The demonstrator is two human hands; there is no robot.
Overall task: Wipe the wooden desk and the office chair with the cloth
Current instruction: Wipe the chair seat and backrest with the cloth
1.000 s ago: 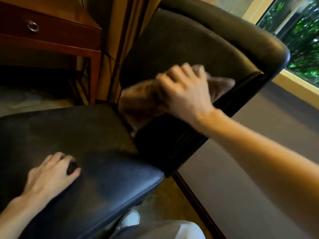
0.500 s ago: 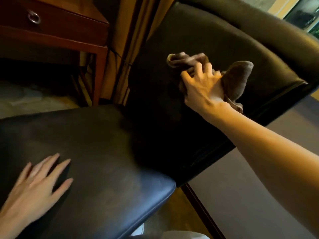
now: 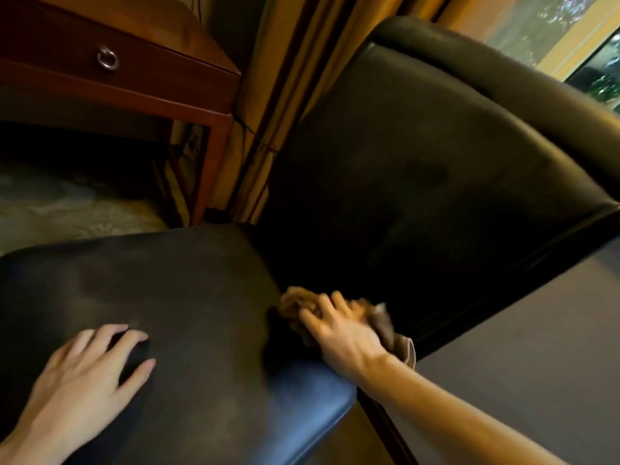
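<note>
Your right grip [image 3: 339, 330] clutches the crumpled brown cloth [image 3: 391, 332] beneath it, at the rear edge of the black leather office chair [image 3: 201, 297] seat. Your left grip [image 3: 87, 374] lies flat.

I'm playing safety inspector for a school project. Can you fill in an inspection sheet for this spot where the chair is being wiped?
Surface: office chair seat, dark leather with dull patches; backrest is dark too.
Job's things: brown cloth bunched where the seat meets the backrest; wooden desk behind, with a ring pull on its drawer.
Clutter: nothing seen.
Hands: left hand rests flat on the seat; right hand holds the cloth, somewhat blurred.
Cables: nothing seen.
Surroundings: tan curtain, window with greenery outside, patterned carpet.
</note>
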